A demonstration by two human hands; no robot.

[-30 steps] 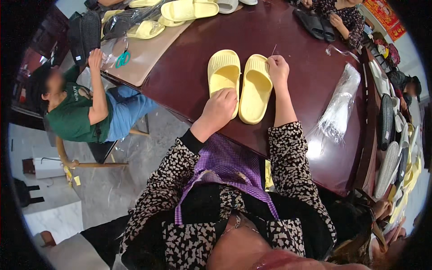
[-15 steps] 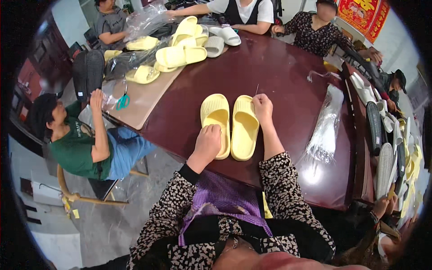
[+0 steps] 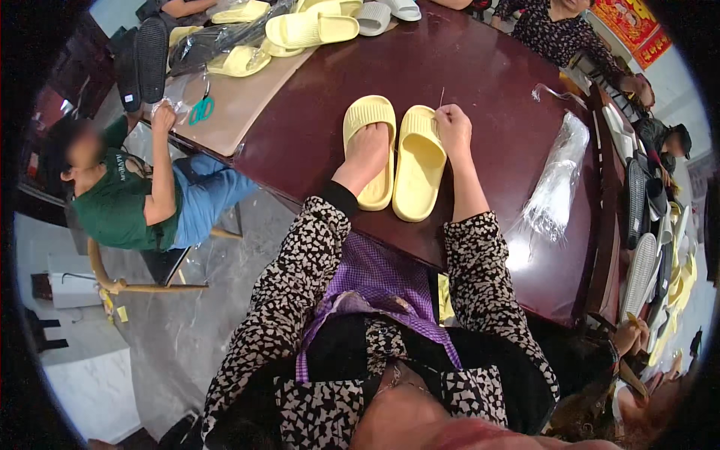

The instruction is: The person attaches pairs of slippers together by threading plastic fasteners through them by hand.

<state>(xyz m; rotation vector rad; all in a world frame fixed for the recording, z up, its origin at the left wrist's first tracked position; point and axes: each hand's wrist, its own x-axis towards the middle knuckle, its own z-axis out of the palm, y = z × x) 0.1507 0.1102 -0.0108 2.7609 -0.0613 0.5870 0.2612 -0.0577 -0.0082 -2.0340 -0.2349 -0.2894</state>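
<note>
Two yellow slippers lie side by side on the dark red table before me, toes pointing away. On the left slipper (image 3: pixel 370 109), my left hand (image 3: pixel 367 154) is at the foot opening, its fingers closed at the strap's rear edge and their tips hidden. At the outer side of the right slipper's (image 3: pixel 417 180) strap, my right hand (image 3: pixel 455 129) pinches a thin strand (image 3: pixel 442 94), whose end sticks up past the fingers. Right of that hand lies a bundle of thin, shiny, clear-looking strands (image 3: pixel 559 176).
More yellow slippers (image 3: pixel 311 31) and grey ones (image 3: pixel 373 19) are piled at the far left, near teal-handled scissors (image 3: pixel 201 111). A person in green (image 3: pixel 127 191) sits at the left holding black slippers (image 3: pixel 152 60). A rack of slippers (image 3: pixel 641 270) stands at the right.
My left hand has moved forward into the left slipper's opening, up to its strap. The right hand stays by the right strap with the strand. The whole view has shifted with my head.
</note>
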